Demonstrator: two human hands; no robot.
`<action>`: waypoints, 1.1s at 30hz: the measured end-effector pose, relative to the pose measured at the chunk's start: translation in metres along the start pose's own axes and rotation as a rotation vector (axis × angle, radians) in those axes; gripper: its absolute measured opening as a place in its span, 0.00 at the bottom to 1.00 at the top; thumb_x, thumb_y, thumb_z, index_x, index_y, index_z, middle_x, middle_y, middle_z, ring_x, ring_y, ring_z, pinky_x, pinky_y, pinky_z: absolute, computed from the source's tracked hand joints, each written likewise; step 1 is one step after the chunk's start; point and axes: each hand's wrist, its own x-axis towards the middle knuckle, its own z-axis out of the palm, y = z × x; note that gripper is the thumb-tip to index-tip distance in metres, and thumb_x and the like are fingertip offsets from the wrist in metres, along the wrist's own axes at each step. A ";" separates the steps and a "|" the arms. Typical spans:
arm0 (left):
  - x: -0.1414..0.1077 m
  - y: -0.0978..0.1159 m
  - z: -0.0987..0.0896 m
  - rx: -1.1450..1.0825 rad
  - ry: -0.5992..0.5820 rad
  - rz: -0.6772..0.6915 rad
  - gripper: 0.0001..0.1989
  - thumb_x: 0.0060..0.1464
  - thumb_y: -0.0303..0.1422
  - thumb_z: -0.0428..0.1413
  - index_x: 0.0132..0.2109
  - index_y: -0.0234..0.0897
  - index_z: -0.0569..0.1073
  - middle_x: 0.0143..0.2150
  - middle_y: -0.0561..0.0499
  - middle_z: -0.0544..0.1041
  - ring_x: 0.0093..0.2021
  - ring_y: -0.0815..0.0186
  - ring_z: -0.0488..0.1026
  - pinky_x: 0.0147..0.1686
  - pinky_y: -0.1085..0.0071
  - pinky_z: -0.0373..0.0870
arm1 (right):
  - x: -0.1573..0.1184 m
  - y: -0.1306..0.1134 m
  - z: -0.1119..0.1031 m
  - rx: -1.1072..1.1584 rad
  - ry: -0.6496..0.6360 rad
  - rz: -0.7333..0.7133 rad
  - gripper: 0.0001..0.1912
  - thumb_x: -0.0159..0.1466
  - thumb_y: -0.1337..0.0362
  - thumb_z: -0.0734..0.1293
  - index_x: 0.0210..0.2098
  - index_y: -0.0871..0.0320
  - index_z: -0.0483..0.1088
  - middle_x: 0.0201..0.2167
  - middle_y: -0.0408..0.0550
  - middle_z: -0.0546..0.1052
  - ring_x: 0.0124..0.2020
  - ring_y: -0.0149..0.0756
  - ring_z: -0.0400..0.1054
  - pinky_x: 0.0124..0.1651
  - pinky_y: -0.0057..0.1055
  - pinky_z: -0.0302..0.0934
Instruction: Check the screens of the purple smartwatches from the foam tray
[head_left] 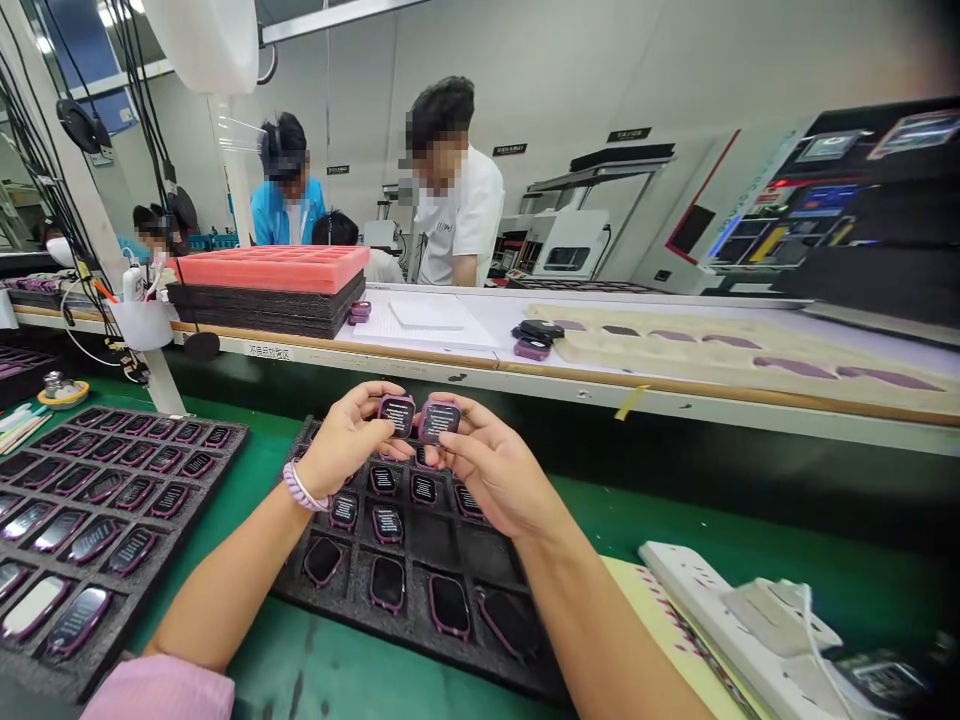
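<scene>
A: What is hard to see nearby?
B: The middle tray (431, 540) is partly covered by the right forearm (600, 620); the left tray (161, 540) is cut off at the view's left. The screens' small text cannot be read.
A: And the edges?
B: Green mat (259, 470) is exposed between the trays. A yellow sheet (637, 600) and a power strip (697, 575) are seen right of that forearm.
A: The hands?
B: One purple-framed watch case (396, 415) is pinched in the left hand (349, 440), a second watch case (439, 422) in the right hand (491, 470), close together above the middle tray's far part.
A: The containers?
B: Similar cases are seated in both trays. Beyond, on the shelf (420, 372), pink foam (270, 268) is stacked on black trays (262, 308).
</scene>
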 end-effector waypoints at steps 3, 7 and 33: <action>0.001 -0.002 0.000 0.012 -0.007 0.004 0.21 0.47 0.27 0.57 0.50 0.35 0.67 0.43 0.49 0.76 0.27 0.68 0.79 0.30 0.76 0.79 | 0.001 0.000 0.000 0.001 0.006 -0.011 0.23 0.56 0.62 0.77 0.48 0.56 0.72 0.32 0.42 0.74 0.27 0.29 0.69 0.32 0.25 0.65; 0.002 -0.003 0.000 0.012 -0.019 0.016 0.20 0.48 0.28 0.57 0.50 0.35 0.67 0.42 0.49 0.76 0.28 0.67 0.80 0.30 0.77 0.79 | 0.001 0.001 0.000 0.001 0.015 -0.019 0.22 0.56 0.60 0.78 0.48 0.56 0.72 0.33 0.43 0.75 0.26 0.29 0.69 0.32 0.26 0.65; -0.001 0.000 0.001 0.019 -0.005 0.019 0.18 0.49 0.29 0.58 0.48 0.35 0.68 0.42 0.49 0.76 0.27 0.68 0.79 0.29 0.76 0.78 | -0.004 -0.003 0.002 -0.150 0.003 -0.060 0.22 0.58 0.62 0.73 0.52 0.56 0.70 0.35 0.43 0.74 0.28 0.32 0.68 0.34 0.31 0.62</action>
